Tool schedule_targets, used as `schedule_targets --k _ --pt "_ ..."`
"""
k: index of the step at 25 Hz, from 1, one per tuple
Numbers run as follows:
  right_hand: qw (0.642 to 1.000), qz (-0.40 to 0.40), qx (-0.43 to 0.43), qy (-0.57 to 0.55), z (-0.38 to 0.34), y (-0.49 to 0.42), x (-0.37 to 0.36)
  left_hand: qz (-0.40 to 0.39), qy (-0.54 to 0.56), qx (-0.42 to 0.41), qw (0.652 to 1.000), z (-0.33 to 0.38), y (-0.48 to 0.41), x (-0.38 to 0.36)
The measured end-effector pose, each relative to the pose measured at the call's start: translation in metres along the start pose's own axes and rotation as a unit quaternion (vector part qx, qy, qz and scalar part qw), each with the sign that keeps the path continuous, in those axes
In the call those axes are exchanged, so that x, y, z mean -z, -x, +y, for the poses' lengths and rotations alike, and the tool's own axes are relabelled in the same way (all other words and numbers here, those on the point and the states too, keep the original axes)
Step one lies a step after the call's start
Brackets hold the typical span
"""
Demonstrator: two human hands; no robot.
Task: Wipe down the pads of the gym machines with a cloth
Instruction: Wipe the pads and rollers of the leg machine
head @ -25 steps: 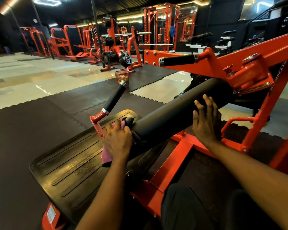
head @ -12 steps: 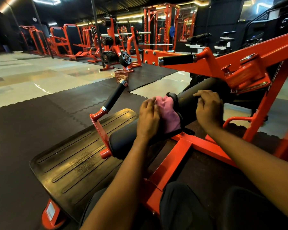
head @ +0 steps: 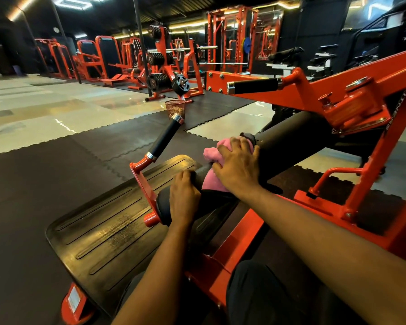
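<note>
A long black roller pad [head: 291,141] runs slantwise across the orange machine in front of me. My right hand [head: 238,170] lies on top of a pink cloth [head: 212,153] with its fingers bent over the bundle, holding it against the pad's middle. My left hand [head: 184,198] sits on the pad's near end, fingers curled over its top. Part of the cloth is hidden under my right hand.
A black ribbed footplate [head: 103,235] lies below the pad on the left. A black-gripped handle [head: 164,139] sticks up beside it. The orange frame [head: 352,106] crosses on the right. A mesh basket [head: 175,109] and a plate rack [head: 159,80] stand farther off.
The cloth has passed from my left hand to my right. My left hand has slid down to the pad's near end, and my right hand has moved left onto the cloth.
</note>
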State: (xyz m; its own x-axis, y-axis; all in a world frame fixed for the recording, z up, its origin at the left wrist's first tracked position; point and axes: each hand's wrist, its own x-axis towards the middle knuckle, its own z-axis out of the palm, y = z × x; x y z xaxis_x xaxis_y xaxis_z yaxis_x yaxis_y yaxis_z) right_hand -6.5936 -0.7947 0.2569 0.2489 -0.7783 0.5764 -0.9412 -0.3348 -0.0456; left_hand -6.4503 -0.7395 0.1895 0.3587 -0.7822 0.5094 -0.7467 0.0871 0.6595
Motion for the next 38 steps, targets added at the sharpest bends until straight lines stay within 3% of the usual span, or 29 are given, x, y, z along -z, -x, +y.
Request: schedule_targets --k 5,8,12,15,18,21,25,28,31,38 --pt "0.995 0.074 -0.055 -0.022 0.101 -0.048 0.026 0.013 -0.004 -0.019 1.0 -0.006 0.001 0.0" --pt "0.994 0.068 -0.089 -0.018 0.164 -0.07 0.049 0.002 0.002 -0.027 1.0 -0.002 0.008 0.003" --pt "0.988 0.1 -0.116 -0.022 0.143 -0.061 0.044 0.024 0.011 -0.026 0.999 0.003 0.019 0.003" --pt "0.992 0.108 -0.035 -0.057 0.074 -0.022 0.015 0.042 0.012 -0.031 0.999 0.005 0.027 0.003" --pt "0.993 0.049 0.08 -0.074 0.019 0.016 -0.008 0.044 0.008 -0.054 0.998 0.0 0.032 0.003" --pt "0.988 0.011 0.144 -0.059 0.038 0.007 0.0 0.04 0.0 -0.055 0.998 -0.001 0.037 0.005" --pt "0.995 0.086 0.016 -0.046 0.137 -0.039 0.034 0.046 0.013 -0.058 0.997 -0.001 0.042 0.002" --pt "0.994 0.072 -0.074 -0.03 0.166 -0.063 0.051 0.05 0.025 -0.054 0.997 0.0 0.039 0.003" --pt "0.995 0.057 -0.085 -0.01 0.122 -0.062 0.039 0.047 0.075 -0.04 0.995 -0.001 0.035 0.012" --pt "0.999 -0.023 0.036 -0.006 -0.025 -0.002 0.0 0.106 0.121 0.008 0.987 -0.011 0.019 0.047"
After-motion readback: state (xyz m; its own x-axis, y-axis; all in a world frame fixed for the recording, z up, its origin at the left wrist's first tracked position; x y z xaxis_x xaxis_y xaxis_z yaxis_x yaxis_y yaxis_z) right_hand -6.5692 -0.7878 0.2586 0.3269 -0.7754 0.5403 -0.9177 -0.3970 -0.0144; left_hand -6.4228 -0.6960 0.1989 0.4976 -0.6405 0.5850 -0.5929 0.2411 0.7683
